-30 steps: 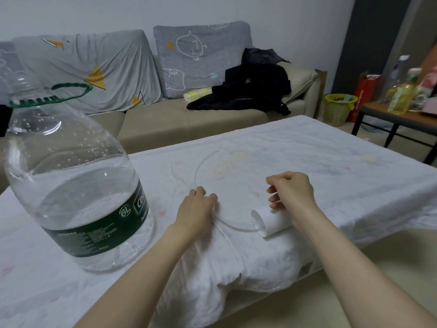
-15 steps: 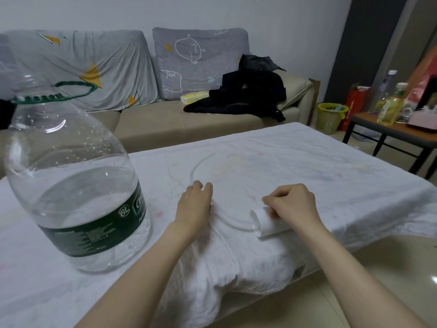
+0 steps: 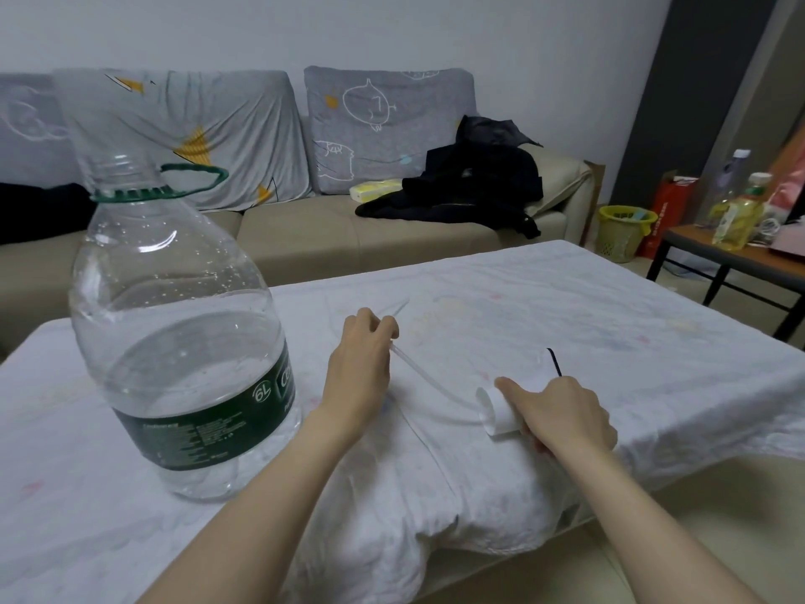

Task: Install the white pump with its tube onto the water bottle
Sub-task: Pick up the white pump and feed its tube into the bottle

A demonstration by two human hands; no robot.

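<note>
A large clear water bottle (image 3: 174, 324) stands on the left of the cloth-covered table (image 3: 610, 333), uncapped, about half full, with a green handle ring at its neck. The white pump (image 3: 498, 409) lies on its side near the front edge, and my right hand (image 3: 562, 411) is closed around it. A thin clear tube (image 3: 431, 377) runs from the pump's end leftward. My left hand (image 3: 361, 355) pinches this tube further along, lifting it off the cloth; its free tip pokes out past my fingers. Both hands are right of the bottle.
A beige sofa (image 3: 305, 233) with grey cushions and dark clothes (image 3: 470, 189) stands behind the table. At the right is a side table (image 3: 714, 250) with bottles, and a yellow basket (image 3: 620, 231) on the floor. The cloth bulges over the near table edge.
My left hand has closed on the tube and raised it off the cloth, straightening its curve. My right hand has tightened on the pump. The view has tilted up a little.
</note>
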